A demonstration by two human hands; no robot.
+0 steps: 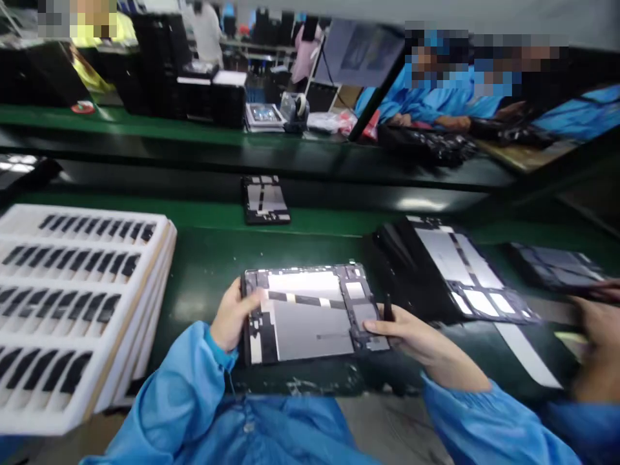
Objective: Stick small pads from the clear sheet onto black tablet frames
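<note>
An opened tablet (312, 329) with silver plates and a dark striped band lies between my two hands, near the front edge of the green bench. My left hand (236, 316) grips its left edge, thumb on top. At the lower right corner, my right hand (402, 329) holds the tablet with the fingers bent, and a thin dark tool (388, 309) stands up beside the fingers. Right of it, another opened tablet (458, 258) rests on black material (409, 274). A smaller opened device (265, 199) lies farther back.
Stacked white foam trays (116, 310) with rows of dark parts stand at left. A co-worker's hand (598, 329) reaches in at right, near another dark device (557, 265). A raised green shelf (194, 132) crosses behind, with a tape dispenser (294, 111). People are beyond.
</note>
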